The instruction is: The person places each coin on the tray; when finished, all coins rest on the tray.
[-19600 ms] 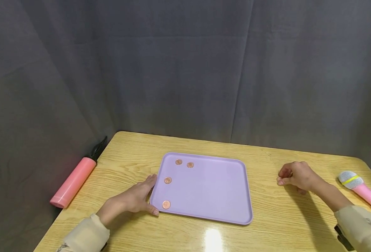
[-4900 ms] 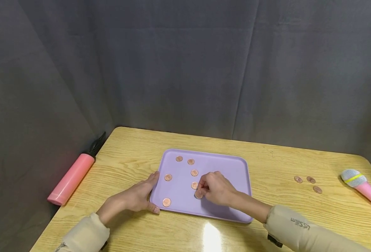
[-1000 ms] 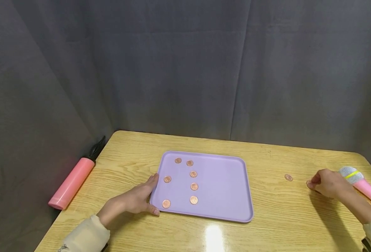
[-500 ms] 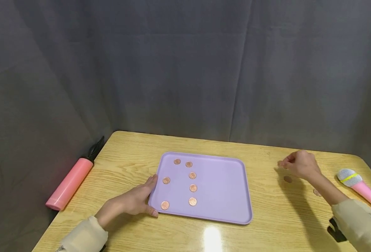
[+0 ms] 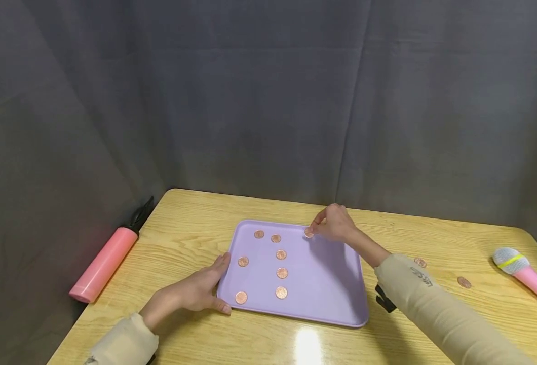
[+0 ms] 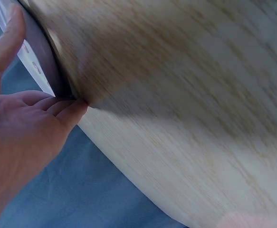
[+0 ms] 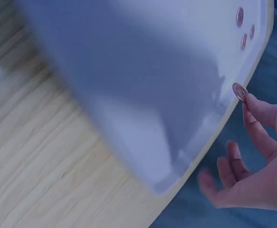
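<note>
A lilac tray (image 5: 323, 314) lies on the wooden table, bearing several copper coins (image 5: 281, 292) in two columns on its left half. My right hand (image 5: 334, 223) pinches another coin (image 5: 308, 232) between thumb and forefinger above the tray's far side. In the right wrist view that coin (image 7: 240, 92) sticks out from the fingertips, while the other fingers curve loosely below. At the tray's left edge, my left hand (image 5: 197, 289) rests with fingers extended along the side and thumb at the near corner. The left wrist view shows its fingers (image 6: 67, 108) touching the tray's outer wall.
On the table to the right lie two loose coins, one copper coin (image 5: 420, 262) partly beside the sleeve and another coin (image 5: 464, 282). A pink toy microphone (image 5: 530, 276) lies farther right. A pink hand pump (image 5: 106, 263) sits along the left edge. Dark curtains (image 5: 250, 101) hang behind.
Several coins have been added to the tray's second column since the oldest frame. Lately my right hand picked up a coin at the right and carried it left over the tray. The left hand stayed put.
</note>
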Available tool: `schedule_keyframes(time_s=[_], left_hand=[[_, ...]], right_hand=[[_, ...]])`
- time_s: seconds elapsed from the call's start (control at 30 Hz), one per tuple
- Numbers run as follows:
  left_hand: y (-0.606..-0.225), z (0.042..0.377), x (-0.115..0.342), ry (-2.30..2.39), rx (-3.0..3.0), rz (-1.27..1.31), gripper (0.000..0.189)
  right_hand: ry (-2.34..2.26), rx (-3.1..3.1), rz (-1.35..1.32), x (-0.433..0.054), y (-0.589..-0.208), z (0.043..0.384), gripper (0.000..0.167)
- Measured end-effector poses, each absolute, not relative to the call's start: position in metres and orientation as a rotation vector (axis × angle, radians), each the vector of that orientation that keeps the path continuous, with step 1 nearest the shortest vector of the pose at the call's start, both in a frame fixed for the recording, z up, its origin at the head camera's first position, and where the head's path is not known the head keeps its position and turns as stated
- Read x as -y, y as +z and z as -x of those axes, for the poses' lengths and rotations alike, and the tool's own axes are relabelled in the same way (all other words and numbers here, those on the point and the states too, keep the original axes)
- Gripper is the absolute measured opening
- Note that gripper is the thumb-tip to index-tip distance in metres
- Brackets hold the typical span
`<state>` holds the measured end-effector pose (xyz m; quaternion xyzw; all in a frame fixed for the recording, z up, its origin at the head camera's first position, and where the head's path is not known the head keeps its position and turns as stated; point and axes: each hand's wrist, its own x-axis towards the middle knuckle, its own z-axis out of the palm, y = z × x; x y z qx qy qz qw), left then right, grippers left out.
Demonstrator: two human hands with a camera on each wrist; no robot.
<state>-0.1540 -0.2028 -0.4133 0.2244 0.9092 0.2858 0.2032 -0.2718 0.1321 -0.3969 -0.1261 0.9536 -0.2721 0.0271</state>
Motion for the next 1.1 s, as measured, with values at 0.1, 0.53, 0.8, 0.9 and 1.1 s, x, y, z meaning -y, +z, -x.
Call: schedule_keyframes(time_s=[0.1, 0.53, 0.8, 0.9, 1.1], left_hand=[[-0.413, 0.154, 0.202, 0.801, -2.532, -0.63, 0.117], [-0.413, 0.153, 0.197, 0.813, -2.53, -0.631, 0.117], [-0.412, 0.156, 0.194, 0.793, -2.527, -0.646, 0.115], [-0.413, 0.156, 0.196, 0.799, -2.521, -0.645, 0.116], [-0.414, 0.155, 0.202, 0.832, -2.498, -0.656, 0.115]], right_hand=[[-0.772, -2.94, 0.342, -0.116, -0.4, 0.273, 0.011], [-0.641, -3.023, 0.374, -0.106, -0.42, 0.271, 0.011], [-0.735, -3.059, 0.327, -0.114, -0.427, 0.268, 0.009], [-0.873, -3.071, 0.303, -0.123, -0.427, 0.267, 0.009], [-1.003, -3.167, 0.358, -0.177, -0.412, 0.263, 0.013]])
